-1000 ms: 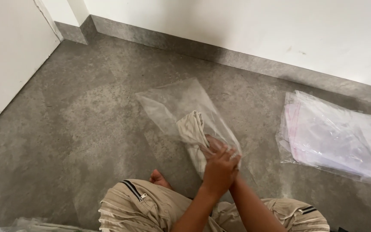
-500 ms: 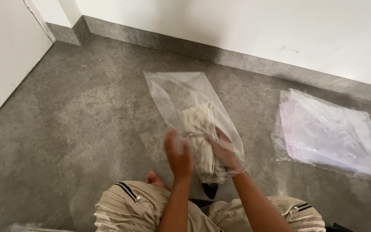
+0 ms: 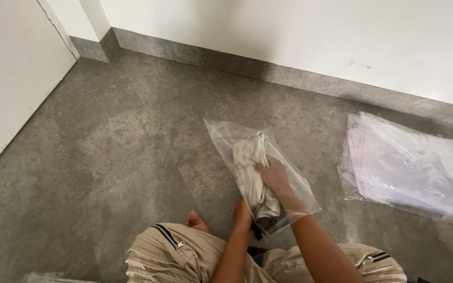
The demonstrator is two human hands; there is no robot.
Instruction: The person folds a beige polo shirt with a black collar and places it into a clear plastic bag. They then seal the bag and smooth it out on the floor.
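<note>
Bag lies flat on floor, mid-frame, well apart from the stack near the wall at right. Cloth sits inside the bag.

R hand is inside the bag, fingers closed on the cloth. L hand pinches the bag mouth at its near edge (grip partly hidden).

Procedure, as judged:
1. Keep mouth held wide w/ L hand.
2. Push cloth toward far sealed end.
3. Flatten folds; avoid bunching at mouth.

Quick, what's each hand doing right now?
Left hand: grips the near edge of the clear bag; its fingers are hidden.
Right hand: inside the bag, pressing on the cream cloth; whether it grips cannot be told.
</note>
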